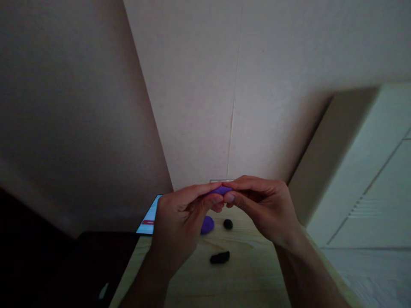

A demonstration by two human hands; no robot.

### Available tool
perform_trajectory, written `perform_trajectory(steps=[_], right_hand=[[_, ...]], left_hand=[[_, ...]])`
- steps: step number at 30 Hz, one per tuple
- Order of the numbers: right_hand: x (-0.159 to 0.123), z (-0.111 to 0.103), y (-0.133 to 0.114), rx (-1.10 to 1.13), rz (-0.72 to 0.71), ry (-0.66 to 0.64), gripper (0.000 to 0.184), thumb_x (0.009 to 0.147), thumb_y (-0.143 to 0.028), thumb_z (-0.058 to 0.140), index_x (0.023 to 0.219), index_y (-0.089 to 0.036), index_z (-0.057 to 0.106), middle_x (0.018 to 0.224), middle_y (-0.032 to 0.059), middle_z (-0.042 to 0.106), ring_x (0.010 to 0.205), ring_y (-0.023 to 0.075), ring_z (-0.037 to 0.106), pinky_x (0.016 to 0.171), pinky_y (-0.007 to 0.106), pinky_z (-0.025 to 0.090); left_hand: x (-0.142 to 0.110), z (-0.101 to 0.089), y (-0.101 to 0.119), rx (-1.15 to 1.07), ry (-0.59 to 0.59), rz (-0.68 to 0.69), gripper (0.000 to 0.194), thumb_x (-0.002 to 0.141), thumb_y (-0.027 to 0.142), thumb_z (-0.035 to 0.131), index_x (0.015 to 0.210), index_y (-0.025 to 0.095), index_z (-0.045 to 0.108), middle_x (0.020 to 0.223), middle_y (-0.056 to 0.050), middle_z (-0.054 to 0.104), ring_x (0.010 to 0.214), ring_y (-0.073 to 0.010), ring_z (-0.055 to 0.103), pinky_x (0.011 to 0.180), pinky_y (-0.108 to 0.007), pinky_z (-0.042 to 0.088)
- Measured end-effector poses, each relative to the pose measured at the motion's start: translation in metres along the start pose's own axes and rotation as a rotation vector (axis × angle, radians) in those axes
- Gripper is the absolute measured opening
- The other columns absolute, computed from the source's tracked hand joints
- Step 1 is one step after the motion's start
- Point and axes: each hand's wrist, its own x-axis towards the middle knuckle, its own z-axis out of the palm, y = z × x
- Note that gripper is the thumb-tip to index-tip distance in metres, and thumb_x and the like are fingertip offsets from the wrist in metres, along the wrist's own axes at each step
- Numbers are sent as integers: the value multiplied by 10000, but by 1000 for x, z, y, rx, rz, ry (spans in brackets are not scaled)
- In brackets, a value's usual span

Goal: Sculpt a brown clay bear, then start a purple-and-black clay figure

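Note:
Between the fingertips of both hands is a flattened piece of purple modelling clay (pixel 221 191), held above the table. My left hand (pixel 183 214) pinches its left side, thumb below and fingers above. On its right side my right hand (pixel 263 205) grips it the same way. A second purple clay lump (pixel 207 224) lies on the table, partly hidden behind my left hand. Beneath my hands rest a small round black lump (pixel 228 224) and, nearer to me, an elongated black piece (pixel 220 257).
The pale wooden table (pixel 244 282) stands against the wall (pixel 199 107). At its left, behind my left hand, a lit screen (pixel 148 221) shows in part. A white cabinet (pixel 369 179) is on the right. The lower left is very dark.

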Motion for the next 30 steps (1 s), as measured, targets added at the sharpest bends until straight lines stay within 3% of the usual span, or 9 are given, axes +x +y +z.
perform_trajectory(steps=[3, 6, 8, 11, 16, 19, 22, 25, 30], right_hand=[[-1, -1, -2, 40, 23, 15, 111, 858, -175, 850, 946, -241, 855, 760, 0, 818, 687, 100, 764, 678, 160, 647], [-2, 0, -2, 34, 28, 27, 184, 823, -148, 875, 971, -245, 827, 814, -12, 820, 722, 86, 768, 695, 135, 630], [-3, 0, -1, 3, 19, 10, 252, 803, -145, 890, 1022, -249, 819, 880, 0, 831, 778, 107, 783, 741, 166, 643], [-2, 1, 1, -63, -5, 10, 200, 834, -183, 870, 1024, -234, 835, 904, 31, 840, 800, 152, 798, 783, 251, 677], [-1, 3, 3, -20, -42, 83, 214, 809, -155, 883, 983, -275, 847, 916, 17, 845, 802, 168, 810, 776, 287, 695], [-2, 5, 7, -7, -41, 144, 237, 765, -145, 915, 942, -285, 842, 912, 8, 850, 797, 168, 801, 759, 293, 690], [-3, 6, 10, -115, -74, 171, 271, 734, -151, 942, 947, -284, 841, 915, 12, 843, 789, 166, 764, 739, 296, 650], [-4, 4, 10, -263, -154, 122, 293, 728, -151, 947, 969, -280, 842, 964, 30, 814, 871, 187, 729, 791, 332, 605], [-4, 2, 6, -338, -254, 89, 260, 893, -164, 806, 1102, -319, 818, 1020, 32, 727, 879, 170, 675, 776, 340, 571]], left_hand=[[1, 1, 1, -43, -8, -30, 129, 936, 215, 743, 1032, 250, 821, 747, 42, 812, 668, -112, 767, 635, -177, 628], [2, 2, 1, -33, 24, -37, 104, 918, 218, 762, 1004, 238, 817, 720, 40, 794, 666, -126, 765, 655, -206, 643], [2, 1, 1, 8, 35, -14, 98, 916, 200, 759, 972, 241, 828, 740, 32, 796, 671, -127, 758, 661, -210, 638], [2, 0, 1, 43, 29, 12, 129, 933, 192, 737, 966, 258, 843, 799, 18, 806, 698, -130, 752, 675, -216, 629], [1, 3, -1, -101, 49, -90, 199, 900, 314, 790, 1081, 238, 824, 864, -25, 824, 785, -187, 782, 755, -296, 658], [4, 4, -5, -151, 52, -136, 210, 850, 338, 837, 1015, 210, 825, 909, -48, 835, 811, -203, 786, 791, -319, 659], [6, 2, -9, -178, 38, -152, 123, 863, 328, 824, 903, 212, 825, 923, -41, 838, 860, -208, 788, 829, -317, 650], [7, 1, -12, -254, 28, -175, 118, 885, 326, 808, 932, 219, 820, 933, -31, 836, 877, -193, 782, 841, -289, 633], [3, 1, -8, -280, -63, -255, 156, 952, 363, 733, 980, 217, 779, 892, -23, 818, 807, -172, 761, 842, -302, 620]])
